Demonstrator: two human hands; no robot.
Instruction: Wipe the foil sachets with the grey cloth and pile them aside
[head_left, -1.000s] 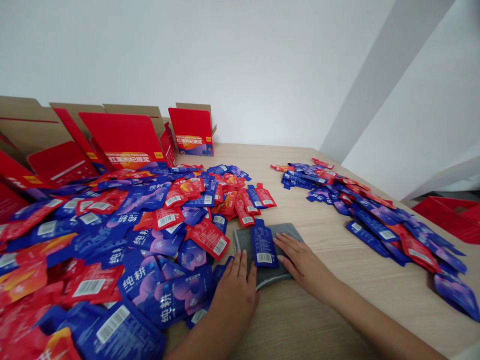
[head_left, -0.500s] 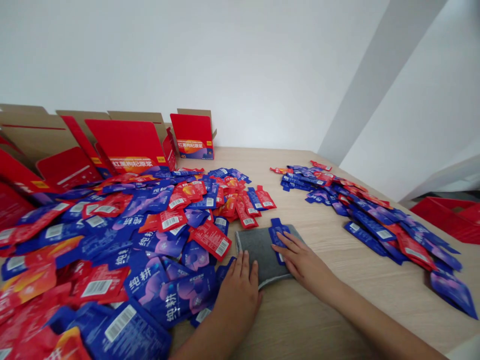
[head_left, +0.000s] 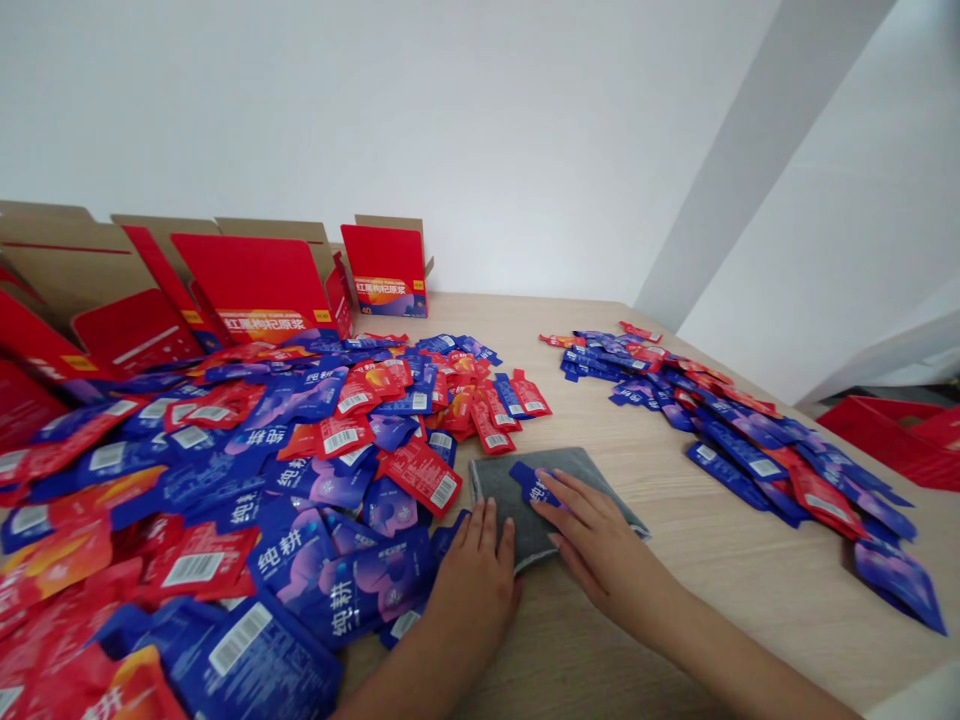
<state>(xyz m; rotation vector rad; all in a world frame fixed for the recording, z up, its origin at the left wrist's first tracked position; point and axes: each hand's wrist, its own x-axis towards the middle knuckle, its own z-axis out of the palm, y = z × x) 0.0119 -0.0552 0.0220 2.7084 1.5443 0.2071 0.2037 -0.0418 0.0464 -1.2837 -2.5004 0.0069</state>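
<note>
A dark grey cloth-covered pad lies on the table in front of me. On it rests a blue spouted pouch, its printed front with white characters facing up and most of it hidden under my right hand. My right hand lies over the pouch with fingers stretched out. At the pad's left front edge, my left hand lies flat, fingers extended and holding nothing. Just left of it spreads a big heap of blue and red pouches.
Open red cartons stand behind the heap, with a smaller red carton beside them. A long row of overlapping pouches runs along the table's right side. Beyond the right edge sits another red box.
The pouch on the pad now shows its printed front instead of its back, and its spout end points more to the left. My right hand has shifted slightly; my left hand stays put.
</note>
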